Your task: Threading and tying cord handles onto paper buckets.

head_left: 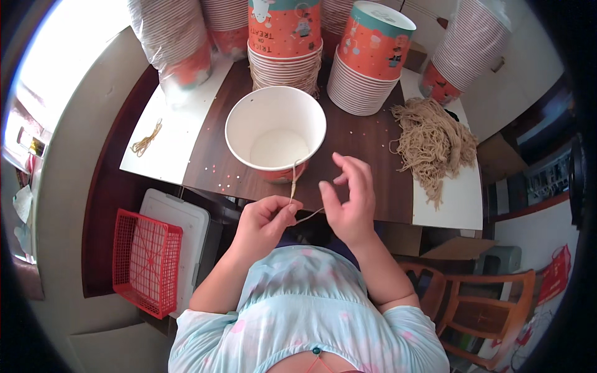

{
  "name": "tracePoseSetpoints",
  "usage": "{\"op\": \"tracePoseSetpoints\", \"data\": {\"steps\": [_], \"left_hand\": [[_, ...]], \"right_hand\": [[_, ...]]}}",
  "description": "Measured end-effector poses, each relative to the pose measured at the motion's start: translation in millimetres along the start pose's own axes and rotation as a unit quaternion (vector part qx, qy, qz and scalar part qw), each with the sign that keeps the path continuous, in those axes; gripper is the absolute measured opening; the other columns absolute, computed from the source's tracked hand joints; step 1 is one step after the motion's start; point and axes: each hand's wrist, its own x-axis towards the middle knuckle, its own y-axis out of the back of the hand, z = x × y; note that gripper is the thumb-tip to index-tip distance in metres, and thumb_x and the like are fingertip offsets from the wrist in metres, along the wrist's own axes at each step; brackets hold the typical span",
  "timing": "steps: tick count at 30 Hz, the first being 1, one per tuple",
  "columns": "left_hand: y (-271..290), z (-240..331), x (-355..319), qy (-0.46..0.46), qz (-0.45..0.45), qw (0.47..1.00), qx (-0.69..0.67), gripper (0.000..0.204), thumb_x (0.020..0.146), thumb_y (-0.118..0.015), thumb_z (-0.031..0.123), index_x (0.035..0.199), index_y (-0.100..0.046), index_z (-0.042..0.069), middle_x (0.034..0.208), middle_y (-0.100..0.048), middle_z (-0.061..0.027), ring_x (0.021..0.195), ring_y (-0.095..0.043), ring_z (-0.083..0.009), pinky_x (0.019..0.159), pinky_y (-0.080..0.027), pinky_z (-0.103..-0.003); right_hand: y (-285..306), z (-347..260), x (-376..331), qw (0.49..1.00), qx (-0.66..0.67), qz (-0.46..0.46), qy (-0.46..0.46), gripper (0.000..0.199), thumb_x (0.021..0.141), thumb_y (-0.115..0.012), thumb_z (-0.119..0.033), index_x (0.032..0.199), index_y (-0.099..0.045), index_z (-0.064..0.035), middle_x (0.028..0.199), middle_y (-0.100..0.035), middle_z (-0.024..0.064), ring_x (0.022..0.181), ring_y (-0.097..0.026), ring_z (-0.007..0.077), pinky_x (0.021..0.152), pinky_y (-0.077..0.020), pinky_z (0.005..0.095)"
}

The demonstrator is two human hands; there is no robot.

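Observation:
An open white-lined paper bucket (pixel 275 127) with an orange outside stands upright at the table's near side. From its near rim hangs a looped tan twine (pixel 293 184), with what looks like a knot or wrapped part midway. My left hand (pixel 264 221) pinches the twine below that part, between thumb and fingertips. A loose length of twine runs from there toward my right hand (pixel 353 200), whose fingers are curved and apart beside the bucket. Nothing shows between the right thumb and fingers. Where the loose end stops is hard to make out.
Stacked orange buckets (pixel 364 59) and plastic-wrapped stacks (pixel 471 46) line the back. A tan twine heap (pixel 433 140) lies right, a small twine bundle (pixel 147 138) left. Below left is a red basket (pixel 148 261); a wooden chair (pixel 485 304) stands lower right.

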Motion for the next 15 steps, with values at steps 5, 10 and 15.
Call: {"op": "tracePoseSetpoints", "data": {"steps": [5, 10, 15], "left_hand": [[-7.0, 30.7, -5.5, -0.13, -0.008, 0.976, 0.175, 0.01, 0.089, -0.06, 0.005, 0.089, -0.065, -0.004, 0.069, -0.061, -0.004, 0.063, -0.055, -0.0085, 0.056, -0.044, -0.023], [-8.5, 50.2, -12.2, -0.173, -0.061, 0.966, 0.184, 0.008, 0.087, -0.059, 0.003, 0.085, -0.065, -0.003, 0.068, -0.061, -0.0083, 0.059, -0.054, -0.0122, 0.054, -0.044, -0.026], [1.5, 55.7, -16.7, -0.073, -0.116, 0.982, 0.133, 0.009, 0.087, -0.059, 0.005, 0.086, -0.066, -0.001, 0.065, -0.059, -0.0055, 0.058, -0.052, -0.01, 0.054, -0.043, -0.025]], "right_hand": [[-12.4, 3.1, 14.4, 0.96, -0.042, -0.022, 0.275, 0.022, 0.072, -0.067, -0.011, 0.094, -0.068, -0.009, 0.101, -0.063, 0.0044, 0.086, -0.058, 0.0198, 0.076, -0.0433, 0.0367], [-19.8, -1.6, 16.6, 0.949, 0.014, -0.041, 0.312, 0.021, 0.076, -0.067, -0.017, 0.095, -0.067, -0.0089, 0.103, -0.066, 0.0062, 0.079, -0.061, 0.0194, 0.073, -0.0434, 0.0362], [-25.2, -2.9, 3.7, 0.952, 0.043, -0.019, 0.303, 0.028, 0.084, -0.062, -0.023, 0.108, -0.062, -0.0084, 0.109, -0.064, 0.0058, 0.079, -0.061, 0.018, 0.079, -0.043, 0.038]]}}
